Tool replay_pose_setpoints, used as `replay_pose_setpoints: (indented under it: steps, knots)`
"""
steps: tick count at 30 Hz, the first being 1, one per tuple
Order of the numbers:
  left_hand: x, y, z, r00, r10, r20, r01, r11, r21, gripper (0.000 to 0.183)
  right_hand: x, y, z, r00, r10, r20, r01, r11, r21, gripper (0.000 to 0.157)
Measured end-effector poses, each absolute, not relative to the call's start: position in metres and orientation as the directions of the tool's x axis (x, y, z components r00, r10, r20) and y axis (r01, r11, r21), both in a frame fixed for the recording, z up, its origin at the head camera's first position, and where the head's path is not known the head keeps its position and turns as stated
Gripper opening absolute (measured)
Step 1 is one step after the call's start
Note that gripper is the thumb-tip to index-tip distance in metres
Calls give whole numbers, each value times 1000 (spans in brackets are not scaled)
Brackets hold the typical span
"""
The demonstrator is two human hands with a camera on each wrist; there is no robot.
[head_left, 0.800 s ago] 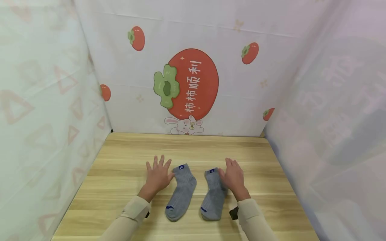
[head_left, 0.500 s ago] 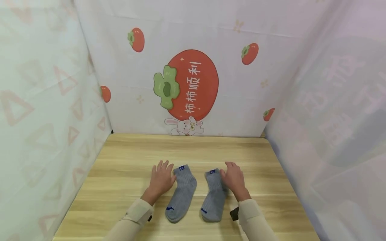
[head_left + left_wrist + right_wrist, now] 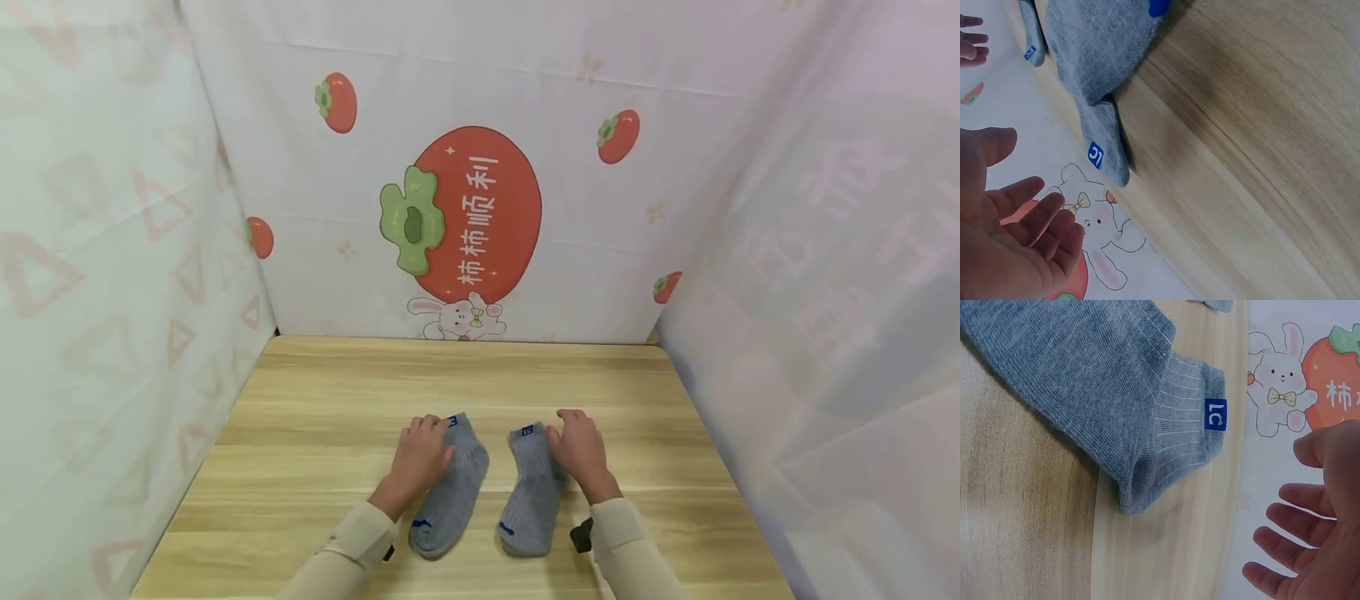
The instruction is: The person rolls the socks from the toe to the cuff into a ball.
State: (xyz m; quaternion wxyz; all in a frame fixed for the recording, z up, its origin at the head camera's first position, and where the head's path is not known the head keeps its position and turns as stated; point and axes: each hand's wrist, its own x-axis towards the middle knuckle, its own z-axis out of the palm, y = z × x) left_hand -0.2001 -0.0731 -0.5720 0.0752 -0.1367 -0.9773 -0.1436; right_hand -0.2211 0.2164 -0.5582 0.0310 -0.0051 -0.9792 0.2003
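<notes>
Two grey ankle socks with blue label patches lie flat side by side on the wooden table, cuffs pointing away. Over the upper left side of the left sock is my left hand, partly covering its cuff in the head view. The left wrist view shows that hand's fingers loosely bent, holding nothing. Beside the cuff of the right sock is my right hand, its thumb side toward the cuff. In the right wrist view its fingers are relaxed, with nothing between them.
The wood-grain tabletop reaches back to a white cloth wall printed with persimmons and a rabbit. White cloth walls also rise on the left and right. A dark wrist device sits by the right cuff.
My left hand has moved right from beside the left sock to over its cuff, and its spread fingers have drawn together. My right hand has barely moved; both socks lie where they were.
</notes>
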Motion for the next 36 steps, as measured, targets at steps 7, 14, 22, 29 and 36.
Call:
replay_pose_setpoints:
  steps: [7, 14, 22, 29, 36]
  knots:
    - [-197, -61, -577, -950, 261, 170, 303, 899, 314, 46, -221, 218, -563, -999, 15, 37, -2, 910, -415, 40]
    - [-188, -42, -583, -922, 324, 213, 375, 883, 281, 42, -219, 220, -573, -1000, 19, 7, 13, 882, -471, 36]
    - [-178, -17, -590, -906, 394, 153, 422, 832, 360, 33, -224, 221, -582, -997, 55, -45, 70, 881, -467, 36]
    - [-171, 1, -587, -911, 410, 56, 397, 827, 397, 24, -226, 222, -591, -994, 82, -76, 109, 865, -489, 34]
    - [-169, 15, -588, -916, 401, 12, 378, 853, 360, 26, -228, 220, -597, -992, 100, -83, 128, 865, -486, 32]
